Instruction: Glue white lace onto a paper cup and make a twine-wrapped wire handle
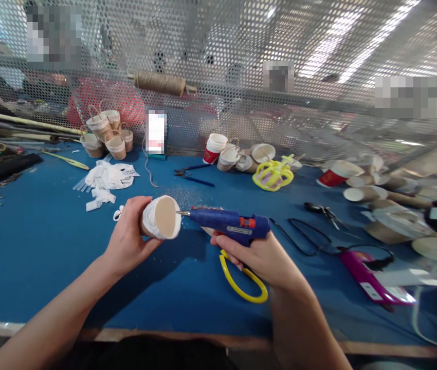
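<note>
My left hand (pixel 128 241) is closed around a paper cup (pixel 161 218) held on its side, its brown bottom facing me and white lace wrapped round its rim. My right hand (pixel 259 257) grips a blue glue gun (pixel 230 223) by the handle. The gun's metal nozzle touches the right edge of the cup's bottom. Under my right hand lies a pair of yellow-handled scissors (pixel 241 285) on the blue table (pixel 49 257).
White lace scraps (pixel 106 180) lie behind the cup. Finished cup baskets (pixel 105 136) stand at the back left, more cups (pixel 237 154) and a yellow crown (pixel 273 174) at the back middle. Black scissors (pixel 326 213), a magenta tool (pixel 372 280) and cups (pixel 361 182) crowd the right. A perforated metal screen (pixel 218 67) closes the back.
</note>
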Action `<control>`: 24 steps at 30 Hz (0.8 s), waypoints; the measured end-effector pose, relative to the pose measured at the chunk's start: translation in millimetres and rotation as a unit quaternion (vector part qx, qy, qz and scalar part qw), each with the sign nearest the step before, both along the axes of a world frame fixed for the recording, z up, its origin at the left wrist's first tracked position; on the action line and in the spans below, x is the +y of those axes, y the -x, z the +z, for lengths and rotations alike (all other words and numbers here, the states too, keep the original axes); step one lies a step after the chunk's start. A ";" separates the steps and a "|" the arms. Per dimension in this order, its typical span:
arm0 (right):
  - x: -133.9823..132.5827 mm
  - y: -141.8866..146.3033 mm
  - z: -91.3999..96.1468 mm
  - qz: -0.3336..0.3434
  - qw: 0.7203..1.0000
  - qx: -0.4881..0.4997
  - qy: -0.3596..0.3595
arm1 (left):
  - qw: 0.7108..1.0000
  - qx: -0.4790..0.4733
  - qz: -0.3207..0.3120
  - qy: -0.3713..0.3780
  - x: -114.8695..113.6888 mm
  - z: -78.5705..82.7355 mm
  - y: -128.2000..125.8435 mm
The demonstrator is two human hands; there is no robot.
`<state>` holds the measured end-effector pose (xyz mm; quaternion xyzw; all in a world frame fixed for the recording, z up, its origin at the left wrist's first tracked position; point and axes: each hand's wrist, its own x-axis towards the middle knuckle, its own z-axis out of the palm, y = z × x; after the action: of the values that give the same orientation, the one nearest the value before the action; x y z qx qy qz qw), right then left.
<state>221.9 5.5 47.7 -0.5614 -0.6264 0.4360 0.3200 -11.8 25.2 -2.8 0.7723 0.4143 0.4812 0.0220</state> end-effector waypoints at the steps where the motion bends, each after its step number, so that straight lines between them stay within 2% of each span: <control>1: -0.2 0.2 0.5 -0.001 1.000 -0.002 -0.001 | 1.000 0.004 -0.002 0.000 -0.4 0.5 -0.2; 6: 1.3 -0.2 0.1 0.003 1.000 -0.020 -0.003 | 1.000 -0.009 0.013 0.023 -1.7 1.0 -1.6; 16: -1.2 1.9 5.1 0.018 0.997 -0.080 0.010 | 0.999 -0.028 0.037 -0.004 -0.4 -2.8 -0.9; 24: -3.5 3.3 6.4 0.038 0.997 -0.045 0.052 | 0.998 -0.025 0.051 -0.021 0.7 -2.6 -0.9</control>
<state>218.6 2.1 54.1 -0.5726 -0.6373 0.4540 0.2447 -10.9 25.9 -5.5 0.7381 0.4422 0.5095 -0.0086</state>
